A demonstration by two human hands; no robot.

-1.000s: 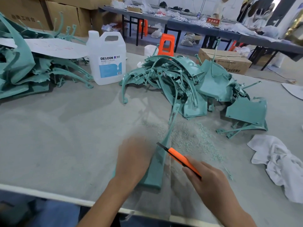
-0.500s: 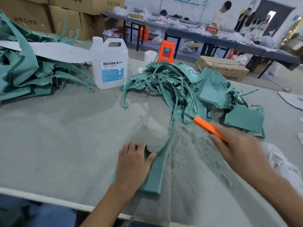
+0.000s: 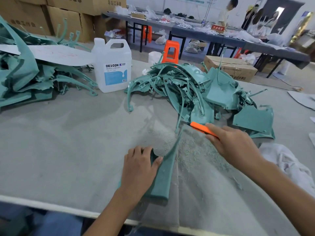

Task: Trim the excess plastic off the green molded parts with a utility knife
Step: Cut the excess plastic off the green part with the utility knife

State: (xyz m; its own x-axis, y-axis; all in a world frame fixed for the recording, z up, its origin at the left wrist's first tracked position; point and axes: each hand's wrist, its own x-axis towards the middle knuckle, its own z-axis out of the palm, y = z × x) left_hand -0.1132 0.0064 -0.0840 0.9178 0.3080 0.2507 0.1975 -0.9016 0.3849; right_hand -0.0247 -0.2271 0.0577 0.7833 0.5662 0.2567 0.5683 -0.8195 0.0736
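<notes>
A long green molded part point(image 3: 164, 174) lies on the grey table, wide end toward me, thin arm reaching away. My left hand point(image 3: 139, 169) grips its wide end, thumb hooked over a notch in the edge. My right hand point(image 3: 235, 144) holds an orange utility knife point(image 3: 202, 129), the blade tip at the far thin end of the part. Green shavings point(image 3: 196, 154) lie scattered around the part.
A heap of green molded parts point(image 3: 196, 92) sits behind the knife, another stack point(image 3: 25, 77) at the far left. A white DEXCON jug point(image 3: 112, 65) stands between them. A white rag point(image 3: 288, 166) lies at the right. The table edge point(image 3: 51, 206) runs close in front of me.
My right hand has carried the knife from near the part's wide end away along its edge to the thin far end. My left hand has kept its hold.
</notes>
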